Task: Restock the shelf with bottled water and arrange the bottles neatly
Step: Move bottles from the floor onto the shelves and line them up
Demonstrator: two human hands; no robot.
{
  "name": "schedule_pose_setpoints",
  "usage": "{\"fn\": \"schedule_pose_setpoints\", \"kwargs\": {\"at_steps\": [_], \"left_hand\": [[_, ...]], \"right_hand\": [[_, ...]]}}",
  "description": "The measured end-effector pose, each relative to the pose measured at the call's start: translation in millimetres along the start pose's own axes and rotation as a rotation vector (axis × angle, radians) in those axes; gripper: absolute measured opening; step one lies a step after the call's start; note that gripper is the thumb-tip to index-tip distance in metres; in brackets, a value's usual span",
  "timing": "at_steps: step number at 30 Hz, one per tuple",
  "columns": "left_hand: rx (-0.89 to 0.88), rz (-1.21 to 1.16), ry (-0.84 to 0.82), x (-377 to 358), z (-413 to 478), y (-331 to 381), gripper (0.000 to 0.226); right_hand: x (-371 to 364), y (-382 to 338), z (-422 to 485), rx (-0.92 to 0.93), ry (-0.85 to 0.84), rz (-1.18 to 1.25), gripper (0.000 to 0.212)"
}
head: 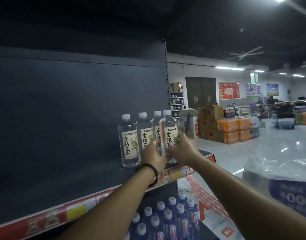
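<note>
Both arms are stretched forward and upward to the right end of the shelf [79, 174]. The front bottle [168, 125] is gripped between both hands near the shelf's right front corner. The left hand [154, 157] is cupped round its lower part from the left, thumb raised and fingers curled beneath the label. The right hand [183, 148] is wrapped round its right side at label height, the fingertips bent onto the label. Whether the base rests on the shelf cannot be told, since it is largely covered by the hands. A black beaded bracelet [151, 172] is worn on the left wrist.

Behind and to the left, three more bottles are stood upright in a close row: the leftmost bottle [129, 141], the second bottle [145, 129] and the third bottle [156, 122]. All four are of clear plastic, cylindrical with rounded shoulders, closed by white ribbed caps and banded by cream labels with dark characters and a green sprig.

The shelf is of matt dark grey metal, its front edge faced by a red price strip [70, 212] with yellow tags. Below it, blue bottles [166, 217] with white caps are packed together. A glossy shrink-wrapped pack [278, 174] is seen at the right.
</note>
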State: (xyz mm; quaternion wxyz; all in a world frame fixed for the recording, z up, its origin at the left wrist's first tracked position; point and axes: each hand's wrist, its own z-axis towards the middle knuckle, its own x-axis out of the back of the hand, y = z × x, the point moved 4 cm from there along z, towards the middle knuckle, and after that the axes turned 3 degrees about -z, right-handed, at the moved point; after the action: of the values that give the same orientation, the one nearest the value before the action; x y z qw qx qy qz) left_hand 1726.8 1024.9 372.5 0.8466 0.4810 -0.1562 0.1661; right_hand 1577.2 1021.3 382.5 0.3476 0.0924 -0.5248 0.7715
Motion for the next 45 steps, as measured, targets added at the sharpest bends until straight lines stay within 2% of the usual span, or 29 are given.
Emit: {"fn": "schedule_pose_setpoints", "kwargs": {"at_steps": [5,8,10,12,15,18,22,25,28,31,33,36,38,41,43,45], "left_hand": [[0.0,0.005,0.018,3,-5,4,0.068],[-0.017,0.09,0.035,15,-12,8,0.049],[-0.044,0.148,0.044,36,-22,11,0.033],[-0.086,0.2,0.048,65,-38,13,0.019],[-0.14,0.302,0.04,126,-80,11,0.003],[-0.097,0.413,0.111,202,-130,-4,0.006],[-0.012,0.522,0.3,311,-197,-27,0.012],[-0.009,0.544,0.45,379,-245,-37,0.016],[-0.048,0.683,0.639,433,-287,-43,0.026],[-0.076,0.744,0.76,468,-317,-48,0.034],[-0.092,0.714,0.738,479,-324,-54,0.039],[-0.102,0.698,0.599,476,-323,-58,0.04],[-0.083,0.645,0.529,470,-315,-60,0.042],[0.038,0.444,0.519,466,-302,-65,0.05],[0.124,0.32,0.512,465,-297,-69,0.056],[0.147,0.275,0.497,463,-292,-73,0.06]], "right_hand": [[5,-7,-12,0.01,0.024,0.01,0.056],[13,-25,-31,0.12,0.274,-0.085,0.063],[14,-48,-46,0.251,0.386,-0.143,0.054],[3,-77,-61,0.367,0.322,-0.112,0.04],[-35,-128,-81,0.507,0.121,-0.079,0.03],[-87,-185,-111,0.588,-0.061,-0.016,0.026],[-149,-264,-171,0.702,-0.219,0.181,0.017],[-194,-311,-210,0.677,-0.343,0.281,0.017],[-239,-346,-238,0.622,-0.404,0.309,0.024],[-275,-372,-249,0.521,-0.403,0.236,0.06],[-291,-382,-249,0.413,-0.471,0.271,0.075],[-309,-391,-246,0.305,-0.601,0.332,0.064],[-316,-395,-244,0.288,-0.607,0.392,0.061],[-315,-396,-237,0.286,-0.564,0.425,0.065],[-311,-394,-235,0.256,-0.587,0.416,0.053],[-309,-393,-233,0.246,-0.627,0.413,0.051]]}}
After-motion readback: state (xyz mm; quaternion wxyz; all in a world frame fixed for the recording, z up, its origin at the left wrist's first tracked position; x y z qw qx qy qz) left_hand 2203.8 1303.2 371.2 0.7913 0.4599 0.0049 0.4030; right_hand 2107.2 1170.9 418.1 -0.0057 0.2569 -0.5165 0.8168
